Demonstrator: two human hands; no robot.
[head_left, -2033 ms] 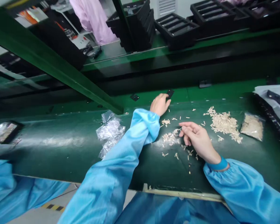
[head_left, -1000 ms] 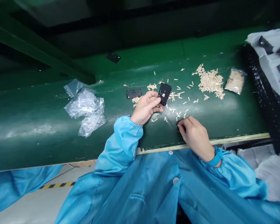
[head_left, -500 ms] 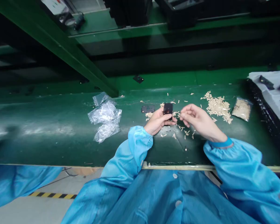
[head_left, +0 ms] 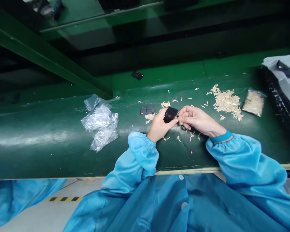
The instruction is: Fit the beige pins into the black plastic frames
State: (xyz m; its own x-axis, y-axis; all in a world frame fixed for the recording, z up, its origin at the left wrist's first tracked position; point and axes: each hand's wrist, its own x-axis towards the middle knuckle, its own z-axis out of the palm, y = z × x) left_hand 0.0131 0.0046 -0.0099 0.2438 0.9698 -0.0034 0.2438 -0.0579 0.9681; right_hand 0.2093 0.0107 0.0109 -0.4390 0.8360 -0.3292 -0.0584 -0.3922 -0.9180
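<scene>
My left hand (head_left: 159,126) grips a flat black plastic part (head_left: 170,114), tilted above the green bench. At the right edge of that part, my right hand (head_left: 192,120) has its thumb and fingertips pinched together; whatever sits between them is too small to make out. Small beige strips (head_left: 178,138) lie scattered under and around both hands. Just left of my left hand, another flat black part (head_left: 147,110) rests on the bench beside a few beige strips (head_left: 149,117).
A heap of beige strips (head_left: 227,102) and a clear bag of them (head_left: 254,102) lie to the right. Crumpled clear plastic bags (head_left: 100,120) are at left. A black tray (head_left: 277,93) with white lining stands far right. Another black part (head_left: 137,75) lies farther back.
My right hand has moved left to meet the black part. My left hand has turned the part from upright to tilted. The whole view has shifted slightly.
</scene>
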